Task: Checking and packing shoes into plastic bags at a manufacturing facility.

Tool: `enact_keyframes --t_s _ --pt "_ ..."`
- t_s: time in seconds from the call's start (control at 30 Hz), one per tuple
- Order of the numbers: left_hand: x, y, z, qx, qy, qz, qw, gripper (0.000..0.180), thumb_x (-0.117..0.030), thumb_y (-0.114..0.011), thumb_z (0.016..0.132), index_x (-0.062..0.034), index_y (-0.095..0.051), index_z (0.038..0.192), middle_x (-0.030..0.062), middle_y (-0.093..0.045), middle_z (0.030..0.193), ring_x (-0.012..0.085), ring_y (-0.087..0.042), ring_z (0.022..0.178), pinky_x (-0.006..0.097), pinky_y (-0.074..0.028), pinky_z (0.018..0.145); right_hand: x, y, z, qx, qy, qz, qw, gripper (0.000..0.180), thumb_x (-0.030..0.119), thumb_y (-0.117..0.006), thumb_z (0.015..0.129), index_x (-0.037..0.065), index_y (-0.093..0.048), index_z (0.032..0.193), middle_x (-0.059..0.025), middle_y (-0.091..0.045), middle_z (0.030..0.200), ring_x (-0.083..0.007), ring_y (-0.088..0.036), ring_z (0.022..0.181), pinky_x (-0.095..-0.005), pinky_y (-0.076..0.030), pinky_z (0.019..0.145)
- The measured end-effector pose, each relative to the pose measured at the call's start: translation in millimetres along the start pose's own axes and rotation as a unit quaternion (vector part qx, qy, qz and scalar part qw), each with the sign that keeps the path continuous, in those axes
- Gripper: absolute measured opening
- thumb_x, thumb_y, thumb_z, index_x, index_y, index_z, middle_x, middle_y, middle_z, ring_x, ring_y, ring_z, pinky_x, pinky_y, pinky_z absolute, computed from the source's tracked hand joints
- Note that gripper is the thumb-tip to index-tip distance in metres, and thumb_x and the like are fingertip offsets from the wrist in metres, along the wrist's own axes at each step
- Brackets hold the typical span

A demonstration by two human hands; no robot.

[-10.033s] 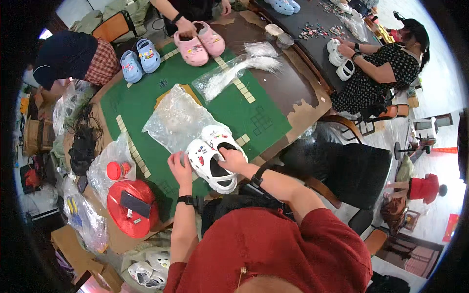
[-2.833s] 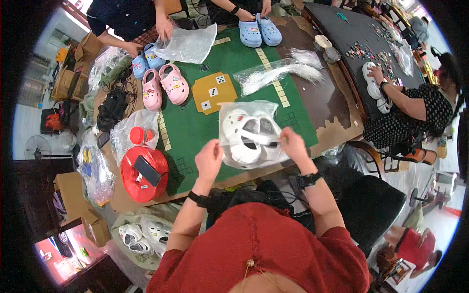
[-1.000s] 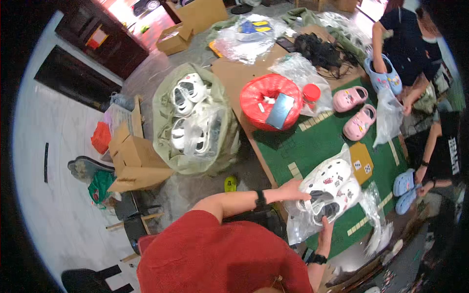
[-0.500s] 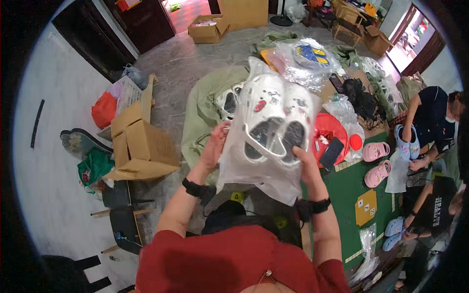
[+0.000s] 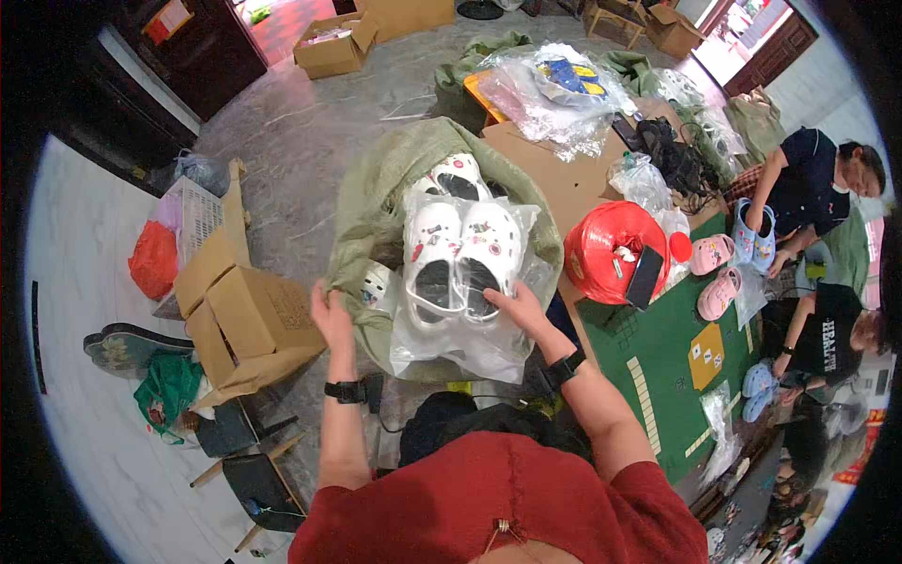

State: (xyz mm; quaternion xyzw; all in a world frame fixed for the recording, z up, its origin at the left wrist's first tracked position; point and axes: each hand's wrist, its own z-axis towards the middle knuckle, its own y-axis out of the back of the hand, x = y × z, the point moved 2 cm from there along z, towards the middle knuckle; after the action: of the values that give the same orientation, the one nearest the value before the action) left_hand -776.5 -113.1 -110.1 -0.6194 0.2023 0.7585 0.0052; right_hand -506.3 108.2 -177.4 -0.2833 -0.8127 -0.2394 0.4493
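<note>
A pair of white clogs (image 5: pixel 459 249) with small charms lies in a clear plastic bag (image 5: pixel 451 350), over the mouth of a green woven sack (image 5: pixel 376 179). My right hand (image 5: pixel 519 310) grips the clogs at their right side, thumb on the right clog's opening. At the sack's left edge is my left hand (image 5: pixel 333 318), its fingers closed on the fabric. Another white pair (image 5: pixel 456 172) shows inside the sack, beyond the bagged one. Part of one more white clog (image 5: pixel 378 284) shows by the sack's left wall.
An open cardboard box (image 5: pixel 249 324) stands left, near a dark chair (image 5: pixel 263 489). On the right, a green table (image 5: pixel 629 357) bears a red roll of plastic twine (image 5: pixel 611 244), a phone (image 5: pixel 644 278) and pink clogs (image 5: pixel 719 291). Two people sit beyond, handling blue clogs (image 5: pixel 754 235).
The bagged white clogs have gone down and left, from in front of me onto the sack's mouth. My left hand has left the bag for the sack's edge. The view has shifted.
</note>
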Motion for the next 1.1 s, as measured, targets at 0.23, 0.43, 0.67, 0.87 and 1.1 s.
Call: enact_keyframes --t_s 0.23,0.43,0.67,0.87,1.1 --pt "-39 27 -25 -0.049 0.069 -0.232 0.969 0.017 0.0 -0.045 0.087 0.0012 -0.055 0.101 0.0053 -0.058 0.096 0.0145 -0.053 0.087 0.027 -0.043 0.08 62 -27 44 0.063 -0.075 -0.264 0.959 0.079 0.062 -0.062 0.071 0.0 -0.053 0.12 -0.0192 -0.065 0.106 -0.0307 -0.062 0.1 -0.0358 -0.046 0.084" --pt "-41 28 -78 0.062 -0.003 -0.023 0.998 0.014 0.0 -0.052 0.081 0.0031 -0.058 0.094 0.0068 -0.049 0.089 0.019 -0.05 0.091 0.027 -0.038 0.085 81 -39 14 0.029 0.0 -0.258 0.966 0.083 0.061 -0.065 0.071 -0.003 -0.051 0.121 -0.0218 -0.063 0.109 -0.0328 -0.06 0.103 -0.0376 -0.046 0.088" --pt "-54 7 -85 -0.066 -0.036 0.02 0.997 0.018 -0.002 -0.051 0.08 0.0032 -0.059 0.095 0.0121 -0.054 0.111 0.0249 -0.052 0.099 0.035 -0.039 0.091 67 0 15 0.101 0.076 -0.111 0.986 0.082 0.043 -0.079 0.068 -0.006 -0.047 0.124 -0.0192 -0.06 0.115 -0.0253 -0.059 0.104 -0.0364 -0.046 0.088" --pt "-39 2 -77 -0.027 0.101 -0.046 0.993 0.019 -0.009 -0.048 0.089 0.0006 -0.055 0.105 0.0098 -0.058 0.099 0.0186 -0.052 0.093 0.032 -0.04 0.087 50 40 21 -0.106 0.284 -0.215 0.928 0.069 0.035 -0.078 0.069 -0.004 -0.05 0.118 -0.0222 -0.055 0.113 -0.0336 -0.05 0.109 -0.0411 -0.039 0.094" --pt "-40 -4 -30 -0.031 0.117 0.288 0.95 0.1 -0.048 -0.081 0.061 0.0015 -0.031 0.133 0.0278 -0.035 0.135 0.043 -0.049 0.111 0.043 -0.044 0.092 40 89 74 -0.346 0.255 -0.396 0.812 0.083 0.035 -0.077 0.069 -0.005 -0.039 0.13 -0.0267 -0.047 0.126 -0.0426 -0.042 0.118 -0.0465 -0.031 0.103"
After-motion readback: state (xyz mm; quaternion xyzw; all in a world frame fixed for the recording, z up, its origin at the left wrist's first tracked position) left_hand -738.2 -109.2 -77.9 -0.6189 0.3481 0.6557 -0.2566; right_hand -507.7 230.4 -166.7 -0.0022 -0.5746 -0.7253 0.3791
